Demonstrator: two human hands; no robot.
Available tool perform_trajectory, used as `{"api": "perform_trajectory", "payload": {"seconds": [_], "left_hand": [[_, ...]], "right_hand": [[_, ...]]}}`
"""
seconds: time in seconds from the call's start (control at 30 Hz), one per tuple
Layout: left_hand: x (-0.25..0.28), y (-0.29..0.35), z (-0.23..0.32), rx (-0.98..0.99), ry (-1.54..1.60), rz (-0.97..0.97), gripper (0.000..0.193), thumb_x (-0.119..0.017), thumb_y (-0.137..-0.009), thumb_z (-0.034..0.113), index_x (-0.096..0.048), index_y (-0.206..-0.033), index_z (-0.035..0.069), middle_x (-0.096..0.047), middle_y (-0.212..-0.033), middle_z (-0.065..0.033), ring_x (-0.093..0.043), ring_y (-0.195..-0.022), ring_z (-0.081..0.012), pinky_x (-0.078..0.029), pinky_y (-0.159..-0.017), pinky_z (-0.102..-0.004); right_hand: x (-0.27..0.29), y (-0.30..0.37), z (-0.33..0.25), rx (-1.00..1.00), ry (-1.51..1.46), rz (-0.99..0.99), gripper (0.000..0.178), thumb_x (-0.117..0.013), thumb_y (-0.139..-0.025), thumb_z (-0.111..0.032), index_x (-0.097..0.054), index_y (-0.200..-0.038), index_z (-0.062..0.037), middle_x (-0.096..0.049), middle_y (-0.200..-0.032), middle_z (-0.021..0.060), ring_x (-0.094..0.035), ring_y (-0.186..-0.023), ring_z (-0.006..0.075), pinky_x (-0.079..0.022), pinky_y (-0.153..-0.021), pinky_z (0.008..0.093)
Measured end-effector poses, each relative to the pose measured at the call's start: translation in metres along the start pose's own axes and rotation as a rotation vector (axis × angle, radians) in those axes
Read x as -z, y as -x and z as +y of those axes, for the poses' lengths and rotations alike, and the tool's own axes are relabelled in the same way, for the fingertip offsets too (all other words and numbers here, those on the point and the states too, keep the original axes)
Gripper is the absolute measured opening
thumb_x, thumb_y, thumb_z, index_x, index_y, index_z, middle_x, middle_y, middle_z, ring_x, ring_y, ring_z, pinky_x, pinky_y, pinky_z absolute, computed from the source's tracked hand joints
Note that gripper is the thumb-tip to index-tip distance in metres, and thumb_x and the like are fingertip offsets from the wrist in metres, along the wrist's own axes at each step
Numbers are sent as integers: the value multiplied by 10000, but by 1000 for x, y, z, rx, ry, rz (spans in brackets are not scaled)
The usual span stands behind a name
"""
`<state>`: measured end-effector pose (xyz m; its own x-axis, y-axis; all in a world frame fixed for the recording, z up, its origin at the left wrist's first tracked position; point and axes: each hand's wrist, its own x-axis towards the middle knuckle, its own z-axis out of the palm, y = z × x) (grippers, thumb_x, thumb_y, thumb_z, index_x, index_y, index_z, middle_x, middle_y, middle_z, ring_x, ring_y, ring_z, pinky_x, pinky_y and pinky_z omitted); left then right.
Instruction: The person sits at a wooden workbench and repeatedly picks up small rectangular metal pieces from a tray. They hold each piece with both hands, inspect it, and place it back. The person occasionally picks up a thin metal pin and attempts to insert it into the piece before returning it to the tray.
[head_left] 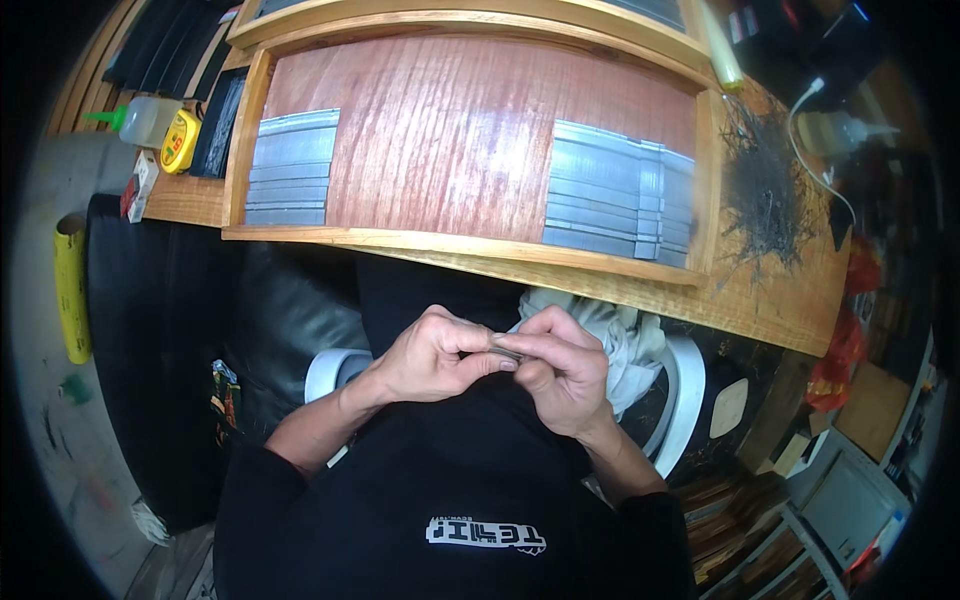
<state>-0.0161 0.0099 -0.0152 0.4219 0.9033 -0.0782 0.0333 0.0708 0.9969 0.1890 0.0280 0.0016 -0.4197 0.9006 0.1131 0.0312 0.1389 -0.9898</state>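
Note:
My left hand [440, 358] and my right hand [566, 368] meet in front of my chest, short of the table's edge. Between their pinched fingertips is a small, thin, greyish piece [508, 354]; the fingers cover most of it, so its kind cannot be made out. Beyond them, a wood-framed tray [440, 135] with a reddish wooden bottom lies on the table. Grey, metallic-looking strips [290, 172] are lined up at its left end. A larger group of similar strips [600, 190] fills its right end.
Dark, thin scraps [765, 190] lie heaped on the table [790, 300] right of the tray. At left stand a green-tipped bottle [150, 122] and a yellow container [180, 142]. White chair arms [682, 400] flank me, with pale cloth [625, 345] by the right one. A yellow roll [71, 290] is far left.

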Motion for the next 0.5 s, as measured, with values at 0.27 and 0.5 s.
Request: {"api": "perform_trajectory", "payload": {"seconds": [0.27,0.5], "left_hand": [[15,-1,1,-9,-45,-130,170,-761,-890,2,-769,-1056,-32,-772,-878,-170,-767,-764,-246,-566,-656,-304],[7,0,1,-88,-103,-34,202,-752,-856,-26,-768,-1057,-38,-768,-889,-189,-770,-778,-270,-575,-656,-314]], "right_hand": [[0,2,-8,-55,95,-31,252,-847,-804,29,-805,-1048,-18,-662,-876,49,-629,-757,109,-482,-617,224],[-2,0,-5,-42,83,5,260,-882,-775,6,-816,-1024,-34,-656,-851,39,-622,-735,107,-483,-619,225]]}}
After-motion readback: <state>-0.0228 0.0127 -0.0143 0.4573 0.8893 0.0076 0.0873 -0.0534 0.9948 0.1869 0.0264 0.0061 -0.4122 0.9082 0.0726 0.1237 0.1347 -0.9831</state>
